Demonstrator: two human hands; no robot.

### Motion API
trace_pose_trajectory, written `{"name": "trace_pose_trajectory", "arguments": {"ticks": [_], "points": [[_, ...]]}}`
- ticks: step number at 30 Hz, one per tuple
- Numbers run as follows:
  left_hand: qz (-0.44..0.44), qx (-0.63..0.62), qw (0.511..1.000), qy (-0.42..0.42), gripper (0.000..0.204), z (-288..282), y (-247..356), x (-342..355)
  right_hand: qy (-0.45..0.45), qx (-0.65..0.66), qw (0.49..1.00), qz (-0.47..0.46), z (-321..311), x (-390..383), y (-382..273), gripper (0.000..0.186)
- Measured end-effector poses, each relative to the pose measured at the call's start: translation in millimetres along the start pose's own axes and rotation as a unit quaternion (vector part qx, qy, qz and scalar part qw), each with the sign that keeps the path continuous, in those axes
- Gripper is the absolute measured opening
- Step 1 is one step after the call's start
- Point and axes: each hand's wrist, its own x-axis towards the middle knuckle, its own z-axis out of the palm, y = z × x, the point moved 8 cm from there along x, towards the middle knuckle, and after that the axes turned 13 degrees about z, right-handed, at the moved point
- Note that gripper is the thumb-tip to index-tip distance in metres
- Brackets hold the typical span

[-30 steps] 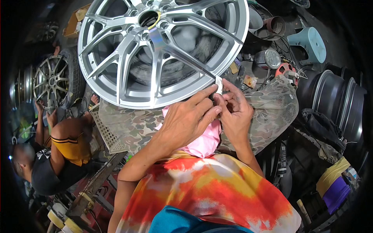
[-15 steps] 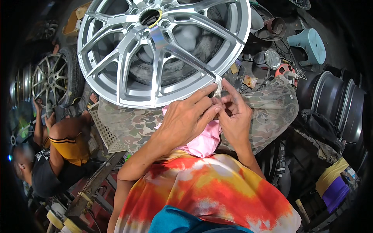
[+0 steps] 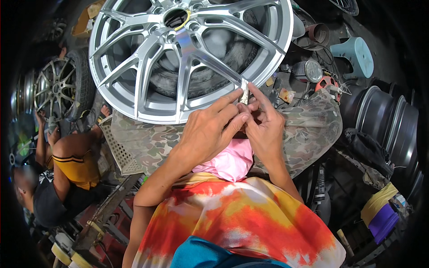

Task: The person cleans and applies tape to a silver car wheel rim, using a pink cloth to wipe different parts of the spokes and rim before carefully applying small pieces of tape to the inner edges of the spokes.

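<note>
The wheel is silver and glossy, with split, forked spokes, recessed bolt holes and a yellow-edged round hub opening; one spoke carries a faint rainbow sheen. It lies just beyond the hands, top cut off by the picture edge. The strip is small, narrow and whitish with dark marks. It stands between the fingers, its upper end over the wheel's near edge; whether they touch is unclear.

The right hand grips the strip between index finger and thumb. The left hand has its index fingertip against the strip's left side, thumb stretched out; whether it pinches, I cannot tell.

Counted: one silver wheel, one strip, one pink cloth, one camouflage cloth, one pale crate, one blue stool, one can. One co-worker sits at left, near one bronze wheel.
</note>
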Motion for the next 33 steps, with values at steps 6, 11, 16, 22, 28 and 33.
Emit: {"name": "trace_pose_trajectory", "arguments": {"ticks": [6, 11, 16, 22, 28, 33], "points": [[0.007, -0.008, 1.000, -0.020, 0.019, 3, 0, -1, 0.021, -0.067, 0.997, -0.015, -4, -8, -9, 0.055], [-0.013, -0.014, 0.999, -0.031, 0.020, 1, -4, -2, 0.005, -0.057, 0.998, -0.017, 1, -9, -12, 0.058], [-0.011, -0.010, 1.000, -0.001, 0.023, -6, -12, -1, -0.013, -0.041, 0.999, 0.006, 12, -2, -16, 0.057], [-0.020, -0.016, 1.000, 0.003, 0.022, -15, -21, 0, -0.019, -0.057, 0.998, 0.007, 24, 7, -25, 0.056], [-0.020, -0.026, 0.999, 0.020, 0.022, -25, -28, 1, -0.034, -0.048, 0.998, 0.010, 35, 17, -26, 0.054], [0.010, -0.013, 1.000, 0.020, 0.022, -25, -22, 1, -0.008, -0.063, 0.998, 0.006, 30, 11, -23, 0.058]]}}
